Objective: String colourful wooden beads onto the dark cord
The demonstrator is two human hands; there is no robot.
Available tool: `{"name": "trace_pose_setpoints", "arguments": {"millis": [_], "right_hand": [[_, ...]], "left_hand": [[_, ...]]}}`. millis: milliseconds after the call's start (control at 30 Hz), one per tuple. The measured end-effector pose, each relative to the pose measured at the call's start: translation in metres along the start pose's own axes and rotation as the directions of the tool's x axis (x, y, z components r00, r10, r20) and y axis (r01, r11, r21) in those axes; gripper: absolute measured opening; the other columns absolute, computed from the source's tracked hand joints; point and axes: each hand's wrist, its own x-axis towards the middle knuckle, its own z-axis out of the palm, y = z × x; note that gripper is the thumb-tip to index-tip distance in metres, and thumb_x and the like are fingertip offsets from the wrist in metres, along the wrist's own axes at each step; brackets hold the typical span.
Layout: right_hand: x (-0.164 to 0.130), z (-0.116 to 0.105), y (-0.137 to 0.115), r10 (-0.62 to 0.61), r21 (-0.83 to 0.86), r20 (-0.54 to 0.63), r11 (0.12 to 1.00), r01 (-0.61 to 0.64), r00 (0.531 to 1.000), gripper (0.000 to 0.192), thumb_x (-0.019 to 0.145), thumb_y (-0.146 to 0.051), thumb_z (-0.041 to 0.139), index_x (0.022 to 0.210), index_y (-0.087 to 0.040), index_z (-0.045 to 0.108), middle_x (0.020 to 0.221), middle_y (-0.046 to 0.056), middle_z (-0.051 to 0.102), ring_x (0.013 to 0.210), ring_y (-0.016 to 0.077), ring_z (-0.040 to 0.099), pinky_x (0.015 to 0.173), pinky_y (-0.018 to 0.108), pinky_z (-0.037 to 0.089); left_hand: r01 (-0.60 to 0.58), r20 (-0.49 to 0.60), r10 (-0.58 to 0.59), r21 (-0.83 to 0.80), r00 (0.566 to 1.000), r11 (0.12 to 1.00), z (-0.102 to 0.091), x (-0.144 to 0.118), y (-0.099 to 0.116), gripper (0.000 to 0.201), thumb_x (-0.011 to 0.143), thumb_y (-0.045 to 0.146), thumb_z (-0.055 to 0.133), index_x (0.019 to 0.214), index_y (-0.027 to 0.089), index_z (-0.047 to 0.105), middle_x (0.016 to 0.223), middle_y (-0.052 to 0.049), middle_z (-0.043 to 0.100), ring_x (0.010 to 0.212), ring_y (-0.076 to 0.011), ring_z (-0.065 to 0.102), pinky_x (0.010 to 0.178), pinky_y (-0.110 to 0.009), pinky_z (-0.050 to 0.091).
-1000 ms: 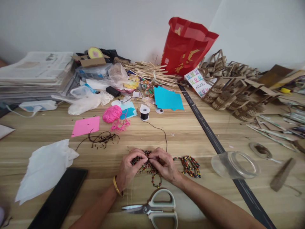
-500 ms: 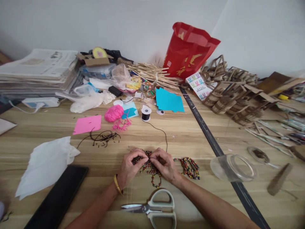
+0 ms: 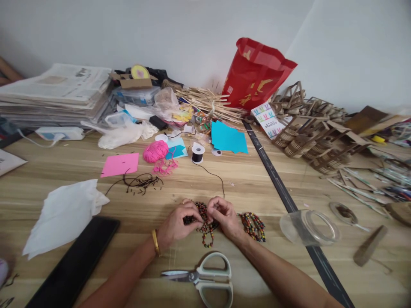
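Multicoloured beads (image 3: 201, 209): pile on tabletop (image 3: 260, 188), near centre, between left hand (image 3: 179, 222) and right hand (image 3: 226, 219). Each grip: fingertips together; anything clamped too small to tell. Seemingly done: strung bundle (image 3: 253, 226), right. Seemingly left: small loop (image 3: 208, 245), near side of pile; cord (image 3: 222, 179), uncut at spool (image 3: 198, 149). Containers: red bag (image 3: 257, 77), far, contents hidden; clear tub (image 3: 290, 226), right, contents indistinct.

Pale wall (image 3: 180, 34) behind a wood-grain table (image 3: 257, 184)
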Motion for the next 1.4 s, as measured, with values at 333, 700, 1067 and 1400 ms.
{"name": "trace_pose_setpoints", "arguments": {"millis": [333, 700, 1067, 1400], "right_hand": [[0.000, -0.002, 0.008, 0.007, 0.060, -0.011, 0.998, -0.006, 1.000, 0.028, 0.082, -0.041, 0.067, 0.072, -0.017, 0.054, 0.048, -0.006, 0.049, 0.041, 0.0069, 0.039, 0.044, 0.020, 0.032], [0.001, -0.001, 0.005, -0.011, 0.028, -0.043, 1.000, 0.012, 0.999, 0.029, 0.082, -0.041, 0.066, 0.071, -0.017, 0.053, 0.049, -0.006, 0.049, 0.042, 0.0076, 0.040, 0.046, 0.020, 0.031], [0.001, 0.000, 0.000, 0.000, -0.075, -0.058, 0.997, -0.004, 0.998, 0.032, 0.081, -0.045, 0.064, 0.071, -0.018, 0.053, 0.050, -0.005, 0.049, 0.044, 0.0087, 0.041, 0.048, 0.022, 0.032], [-0.002, 0.003, -0.005, -0.027, -0.182, -0.041, 0.983, 0.019, 0.999, 0.032, 0.083, -0.046, 0.062, 0.072, -0.018, 0.053, 0.052, -0.005, 0.048, 0.046, 0.0090, 0.040, 0.048, 0.022, 0.032]], "left_hand": [[-0.183, 0.222, 0.112, 0.332, 0.968, 0.925, -0.002, -0.007, 0.003, 0.014, 0.076, 0.008, 0.067, 0.073, 0.021, 0.071, 0.078, -0.003, 0.062, 0.090, -0.0220, 0.053, 0.086, -0.036, 0.042], [-0.140, 0.126, 0.107, 0.287, 0.986, 0.948, 0.002, -0.006, 0.003, 0.014, 0.077, 0.005, 0.066, 0.070, 0.017, 0.069, 0.075, -0.004, 0.061, 0.090, -0.0221, 0.052, 0.082, -0.034, 0.045], [-0.102, -0.065, 0.112, 0.133, 0.992, 0.986, 0.002, -0.005, -0.009, 0.011, 0.075, 0.009, 0.064, 0.070, 0.018, 0.068, 0.073, -0.005, 0.064, 0.081, -0.0218, 0.055, 0.072, -0.033, 0.046], [-0.063, -0.200, 0.077, 0.075, 0.977, 0.995, -0.003, -0.003, -0.013, 0.009, 0.075, 0.013, 0.063, 0.069, 0.018, 0.067, 0.070, -0.004, 0.065, 0.079, -0.0214, 0.059, 0.076, -0.035, 0.046]]}}
